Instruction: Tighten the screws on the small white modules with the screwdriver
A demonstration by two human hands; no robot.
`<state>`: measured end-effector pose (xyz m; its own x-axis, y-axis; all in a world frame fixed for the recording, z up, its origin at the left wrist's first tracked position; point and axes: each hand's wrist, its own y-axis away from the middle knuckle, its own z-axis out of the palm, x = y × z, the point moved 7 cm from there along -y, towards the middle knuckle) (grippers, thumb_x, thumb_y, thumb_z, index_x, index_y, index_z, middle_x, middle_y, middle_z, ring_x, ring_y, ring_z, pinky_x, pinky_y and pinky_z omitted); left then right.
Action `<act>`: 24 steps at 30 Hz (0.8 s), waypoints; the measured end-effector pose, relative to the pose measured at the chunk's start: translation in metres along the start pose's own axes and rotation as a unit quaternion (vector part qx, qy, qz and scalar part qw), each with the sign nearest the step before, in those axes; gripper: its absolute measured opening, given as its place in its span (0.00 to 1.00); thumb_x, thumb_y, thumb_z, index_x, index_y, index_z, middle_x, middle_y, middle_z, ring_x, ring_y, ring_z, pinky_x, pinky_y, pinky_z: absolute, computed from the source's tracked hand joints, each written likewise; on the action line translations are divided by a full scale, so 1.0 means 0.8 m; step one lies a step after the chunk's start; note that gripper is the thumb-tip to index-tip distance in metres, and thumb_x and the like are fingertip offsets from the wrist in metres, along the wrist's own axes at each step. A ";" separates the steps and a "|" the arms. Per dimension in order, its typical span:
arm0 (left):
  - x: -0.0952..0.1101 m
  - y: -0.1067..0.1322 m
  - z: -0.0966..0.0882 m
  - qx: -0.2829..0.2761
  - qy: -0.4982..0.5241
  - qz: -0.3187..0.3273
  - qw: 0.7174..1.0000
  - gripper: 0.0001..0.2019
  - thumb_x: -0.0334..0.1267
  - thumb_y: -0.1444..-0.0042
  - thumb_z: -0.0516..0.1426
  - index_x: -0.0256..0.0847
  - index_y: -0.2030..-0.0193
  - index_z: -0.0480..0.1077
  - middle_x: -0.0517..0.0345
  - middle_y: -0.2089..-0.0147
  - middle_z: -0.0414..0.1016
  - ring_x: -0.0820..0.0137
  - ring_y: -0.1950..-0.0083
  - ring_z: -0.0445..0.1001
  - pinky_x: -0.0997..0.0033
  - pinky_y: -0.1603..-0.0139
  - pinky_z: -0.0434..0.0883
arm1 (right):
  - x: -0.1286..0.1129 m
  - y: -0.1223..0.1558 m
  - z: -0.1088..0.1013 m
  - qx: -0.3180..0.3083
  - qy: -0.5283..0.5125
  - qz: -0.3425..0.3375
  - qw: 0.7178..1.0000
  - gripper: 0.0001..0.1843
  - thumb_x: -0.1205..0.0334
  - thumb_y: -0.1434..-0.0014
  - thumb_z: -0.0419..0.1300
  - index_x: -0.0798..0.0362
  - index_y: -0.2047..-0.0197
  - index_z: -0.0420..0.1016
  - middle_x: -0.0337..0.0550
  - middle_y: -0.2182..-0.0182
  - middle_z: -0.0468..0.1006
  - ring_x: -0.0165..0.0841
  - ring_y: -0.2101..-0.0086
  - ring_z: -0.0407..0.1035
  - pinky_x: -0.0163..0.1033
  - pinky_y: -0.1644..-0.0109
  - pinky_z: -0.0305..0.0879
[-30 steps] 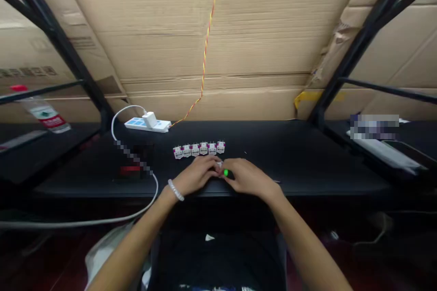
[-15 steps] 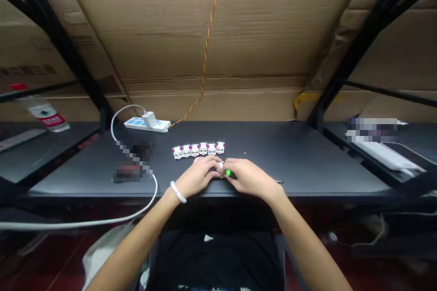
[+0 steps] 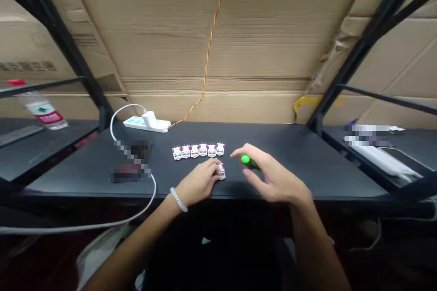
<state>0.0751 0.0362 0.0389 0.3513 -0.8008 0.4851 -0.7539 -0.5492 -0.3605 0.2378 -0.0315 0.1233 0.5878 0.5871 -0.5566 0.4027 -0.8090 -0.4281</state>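
Observation:
My left hand (image 3: 202, 179) is closed, its thumb and fingers pinching a small white part (image 3: 221, 172) on the desk near its front edge. To the right, my right hand (image 3: 269, 173) is raised off the part, index finger and thumb spread. A short green-and-black tool (image 3: 246, 160) with a bright green round end lies in that hand; the rest of it is hidden by the fingers. Just beyond my left hand, several small white parts with purple sides (image 3: 194, 150) stand side by side in a row.
A white power strip (image 3: 146, 123) with a plug lies at the back left. Its white cable (image 3: 154, 186) loops over the desk's front edge. Dark blurred items (image 3: 131, 163) sit on the left. Black rack posts (image 3: 319, 120) rise at both sides, and cardboard (image 3: 252, 54) closes the back.
My right hand has moved right and away from the small white part, its fingers opening out, with the green-and-black tool still in it. My left hand keeps hold of the part.

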 end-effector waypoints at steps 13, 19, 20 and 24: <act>0.004 0.005 0.021 0.006 -0.051 -0.043 0.998 0.09 0.25 0.29 0.49 0.43 0.54 0.64 0.42 0.37 0.72 0.57 0.39 0.78 0.53 0.34 0.78 | 0.036 -0.029 0.009 0.276 -0.298 -0.102 0.908 0.15 0.59 0.24 0.59 0.40 0.37 0.69 0.40 0.55 0.73 0.32 0.59 0.76 0.40 0.57 0.78; 0.002 0.006 0.022 0.010 -0.037 -0.050 0.998 0.07 0.27 0.27 0.49 0.43 0.54 0.64 0.43 0.36 0.72 0.58 0.42 0.79 0.54 0.36 0.79 | 0.038 -0.024 0.004 0.294 -0.294 -0.095 0.905 0.14 0.58 0.25 0.59 0.41 0.38 0.68 0.42 0.55 0.73 0.33 0.59 0.75 0.41 0.57 0.79; 0.002 0.006 0.022 0.010 -0.036 -0.049 0.998 0.07 0.26 0.27 0.49 0.43 0.54 0.64 0.43 0.37 0.72 0.58 0.42 0.79 0.55 0.37 0.79 | 0.037 -0.024 0.005 0.290 -0.293 -0.096 0.906 0.14 0.58 0.24 0.59 0.41 0.38 0.68 0.42 0.55 0.73 0.33 0.59 0.75 0.41 0.57 0.79; 0.002 0.005 0.022 0.011 -0.035 -0.043 0.998 0.08 0.25 0.29 0.49 0.43 0.53 0.64 0.42 0.37 0.72 0.57 0.39 0.78 0.55 0.36 0.78 | 0.034 -0.027 0.008 0.276 -0.291 -0.101 0.910 0.14 0.59 0.24 0.58 0.41 0.37 0.68 0.41 0.55 0.73 0.32 0.59 0.76 0.41 0.57 0.79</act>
<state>0.0823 0.0282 0.0240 0.4533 -0.7645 0.4583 -0.7069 -0.6216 -0.3376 0.2404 0.0022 0.1134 0.0046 0.7676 -0.6409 -0.0469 -0.6400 -0.7669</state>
